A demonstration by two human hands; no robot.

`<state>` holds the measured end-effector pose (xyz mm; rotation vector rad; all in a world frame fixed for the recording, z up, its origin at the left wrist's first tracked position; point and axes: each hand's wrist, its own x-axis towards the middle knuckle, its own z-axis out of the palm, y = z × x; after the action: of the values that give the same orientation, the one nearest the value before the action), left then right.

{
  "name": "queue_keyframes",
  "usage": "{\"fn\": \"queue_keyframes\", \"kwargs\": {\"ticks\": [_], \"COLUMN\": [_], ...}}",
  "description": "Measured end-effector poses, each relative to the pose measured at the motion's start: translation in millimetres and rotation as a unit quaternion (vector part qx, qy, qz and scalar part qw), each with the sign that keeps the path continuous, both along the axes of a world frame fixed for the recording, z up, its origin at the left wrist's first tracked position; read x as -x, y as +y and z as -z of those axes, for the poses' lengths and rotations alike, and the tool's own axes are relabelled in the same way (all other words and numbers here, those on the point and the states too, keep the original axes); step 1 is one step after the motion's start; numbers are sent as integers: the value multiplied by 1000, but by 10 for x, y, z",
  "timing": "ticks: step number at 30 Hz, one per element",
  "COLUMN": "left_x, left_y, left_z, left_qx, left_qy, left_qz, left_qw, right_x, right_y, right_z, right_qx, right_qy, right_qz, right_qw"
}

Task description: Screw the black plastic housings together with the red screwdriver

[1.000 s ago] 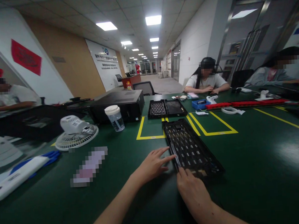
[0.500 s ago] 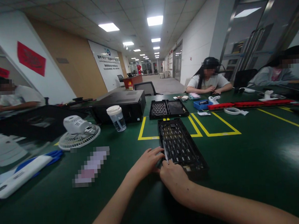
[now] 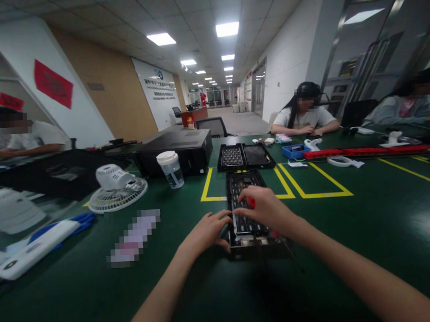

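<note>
A long black tray with a grid of small slots (image 3: 245, 179) lies lengthwise on the green table (image 3: 366, 230) straight in front of me. My left hand (image 3: 208, 232) is closed on the tray's near left edge, fingers curled against it. My right hand (image 3: 266, 210) hovers over the middle of the tray, fingers pinched around a thin tool with red parts (image 3: 275, 234). The tool's dark shaft sticks out towards me past the tray's near right corner.
Two more black trays (image 3: 245, 156) sit beyond, at the yellow floor-tape boxes (image 3: 315, 194). A capped clear cup (image 3: 171, 169), a small white fan (image 3: 117, 187) and a black box (image 3: 180, 151) stand at left. A blue bin (image 3: 295, 150) and red strip (image 3: 366, 150) lie at right. People sit around the table.
The tray has been swung from a slant to straight and pulled closer. My right hand rose from the tray's near end to over its middle. My left hand stayed at the left edge.
</note>
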<state>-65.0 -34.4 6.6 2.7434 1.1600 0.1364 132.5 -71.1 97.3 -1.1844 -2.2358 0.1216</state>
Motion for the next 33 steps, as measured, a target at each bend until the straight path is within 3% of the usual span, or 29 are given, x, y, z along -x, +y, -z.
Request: {"fn": "queue_keyframes", "kwargs": {"ticks": [3,6,11,16,21,25,29,33], "left_x": [8,20,14,14,25,-103,-365,-541], "left_y": [-1,6,21,48,51,-58,-263,-376], "left_z": [-24,-35,-36,-19,-5,-81,-163,-126], "left_qx": [2,10,15,28,34,16,-6,-9], "left_qy": [6,4,7,20,11,4,-38,-53], "left_qz": [3,-3,-12,-18,-15,-11,63,118], "left_qw": [1000,1000,1000,999,999,1000,997,992], "right_x": [-268,-497,-737,-836,-819,-766,-756,-784], "right_y": [123,229,386,507,483,409,358,345], "right_z": [-259,-366,-342,-274,-266,-290,-307,-299], "right_qx": [-40,-58,-153,-230,-201,-169,-128,-110], "right_qy": [158,321,495,566,560,550,503,451], "right_qz": [55,89,110,136,82,37,37,50], "right_qw": [985,941,848,780,800,817,854,884]}}
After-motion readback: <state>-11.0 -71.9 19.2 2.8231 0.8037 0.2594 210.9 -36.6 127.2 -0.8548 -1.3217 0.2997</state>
